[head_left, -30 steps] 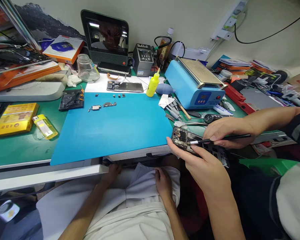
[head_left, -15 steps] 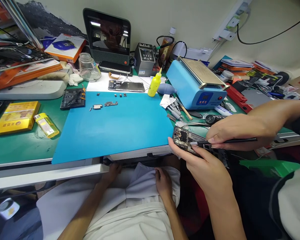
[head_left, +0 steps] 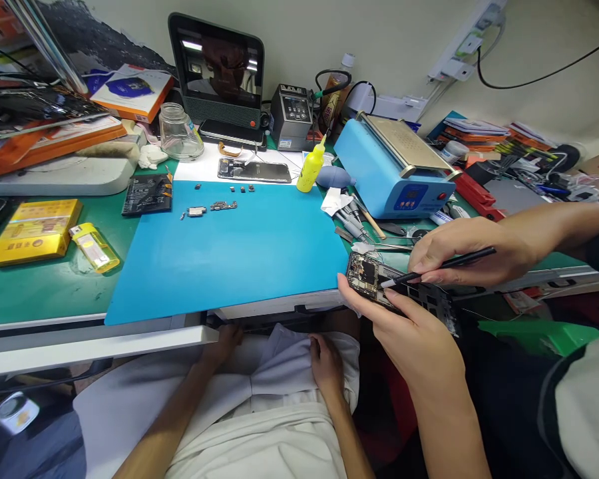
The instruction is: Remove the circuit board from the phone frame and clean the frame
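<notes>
My left hand (head_left: 228,342) rests in my lap beside the light fabric of my clothing (head_left: 274,362); shadow under the desk edge obscures its fingers. On the other side of the lap, my right hand (head_left: 327,368) has its fingers curled against a raised fold of that fabric. At the right, a co-worker's left hand (head_left: 416,339) supports an opened phone (head_left: 363,276) with its inner board exposed. The co-worker's right hand (head_left: 462,249) grips a slim black pen-like tool (head_left: 459,259), its pale tip at the board.
A blue mat (head_left: 229,256) carries small phone parts (head_left: 223,205). Behind it lie a phone screen (head_left: 259,171) and a yellow bottle (head_left: 310,166). A blue heating machine (head_left: 379,176) stands right, a battery (head_left: 147,194) and a lighter (head_left: 94,247) left. A white desk edge (head_left: 130,347) overhangs my lap.
The co-worker's black tool has tilted, its rear end now higher, while its tip stays at the phone's board. My own hands keep their places in the lap.
</notes>
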`<state>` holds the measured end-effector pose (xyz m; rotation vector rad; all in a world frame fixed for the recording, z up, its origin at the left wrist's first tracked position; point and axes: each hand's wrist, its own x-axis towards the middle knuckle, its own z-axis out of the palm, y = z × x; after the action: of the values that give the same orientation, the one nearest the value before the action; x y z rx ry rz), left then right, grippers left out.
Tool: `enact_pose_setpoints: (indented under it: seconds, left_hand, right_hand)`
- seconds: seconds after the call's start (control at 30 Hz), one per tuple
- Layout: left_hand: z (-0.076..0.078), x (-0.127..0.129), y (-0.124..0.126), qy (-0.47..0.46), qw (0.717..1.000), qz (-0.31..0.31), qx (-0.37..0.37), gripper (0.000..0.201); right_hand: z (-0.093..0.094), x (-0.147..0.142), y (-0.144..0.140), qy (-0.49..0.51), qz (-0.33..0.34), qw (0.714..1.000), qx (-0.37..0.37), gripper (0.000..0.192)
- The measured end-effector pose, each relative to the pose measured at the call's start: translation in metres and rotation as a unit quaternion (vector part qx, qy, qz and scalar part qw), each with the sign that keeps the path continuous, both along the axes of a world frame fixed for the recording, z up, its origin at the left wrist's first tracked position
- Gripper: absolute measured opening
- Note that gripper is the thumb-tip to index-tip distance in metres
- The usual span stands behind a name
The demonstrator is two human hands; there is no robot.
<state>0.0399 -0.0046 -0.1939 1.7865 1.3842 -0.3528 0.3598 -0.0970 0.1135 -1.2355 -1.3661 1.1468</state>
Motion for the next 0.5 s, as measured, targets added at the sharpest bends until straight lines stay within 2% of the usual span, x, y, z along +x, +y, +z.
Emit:
enact_pose_setpoints:
  seconds: [0.2,0.33,0.5]
  left_hand:
    - [0.0022,0.0014,0.0004,0.007,1.000,0.004,-0.016,0.044]
    - [0.0035,0.0012,0.0005,0.006,1.000,0.008,-0.017,0.045]
    - [0.0062,0.0027,0.0002,0.004,1.000,0.009,-0.015,0.045]
  right_hand:
    - [0.0056,-0.0031,-0.0006,-0.086,0.008,0.996,0.032,0.080]
    - [0.0082,-0.0042,-0.0008,-0.124,-0.001,0.992,0.033,0.078]
    - [0.0038,-0.0005,-0.0018,-0.089,0.000,0.996,0.029,0.067]
